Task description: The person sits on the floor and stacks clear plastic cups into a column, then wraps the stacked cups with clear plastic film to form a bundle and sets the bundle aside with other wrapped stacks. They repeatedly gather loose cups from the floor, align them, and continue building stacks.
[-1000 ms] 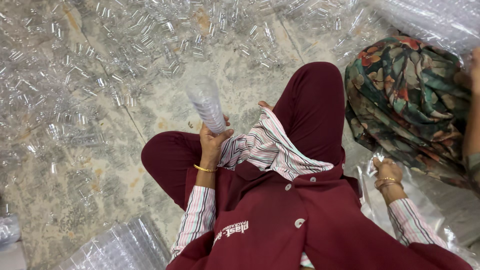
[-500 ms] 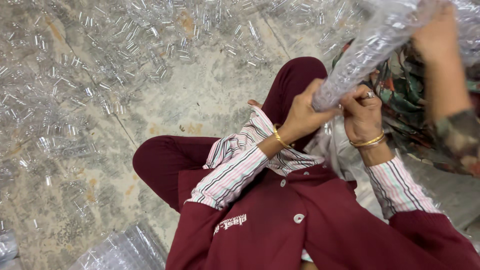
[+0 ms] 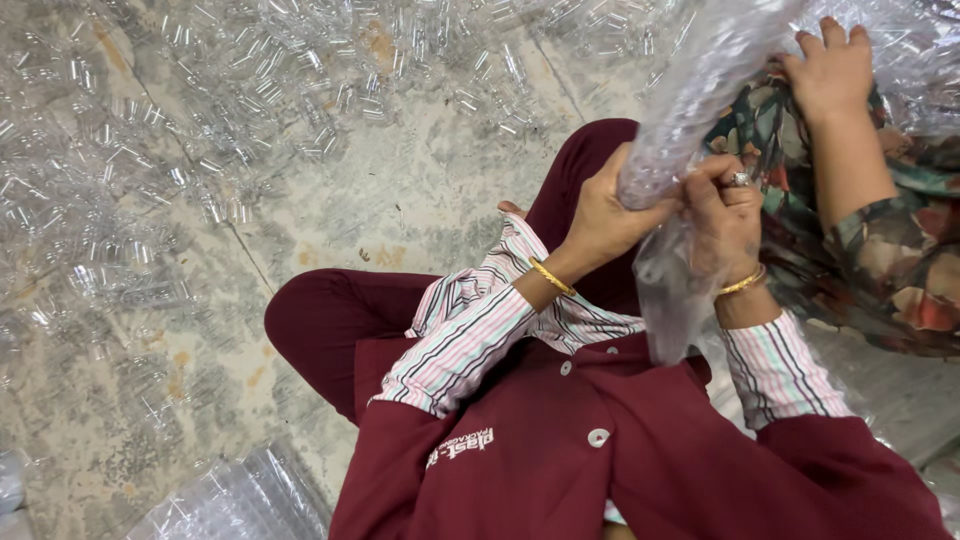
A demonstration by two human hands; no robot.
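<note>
Plastic bag [image 3: 690, 110]: clear, crinkly, long tube stuffed with small clear vials, slanting over lap
Left hand [image 3: 600, 215]: wrapped tight round the bag's neck
Right hand [image 3: 725, 215]: pinching same neck, ring on
Co-worker's hand [image 3: 830, 70]: gripping bag higher up
Floor [image 3: 420, 190]: mottled stone, loose vials [image 3: 300, 60] scattered everywhere

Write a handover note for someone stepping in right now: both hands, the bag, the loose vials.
Left hand: shut on the clear bag of vials, at its neck.
Right hand: shut on the bag just below.
Another person's hand holds the bag higher up.
Done: this bag is filled.
Left: loose vials lie all over the floor; a second filled bag lies at lower left.
</note>
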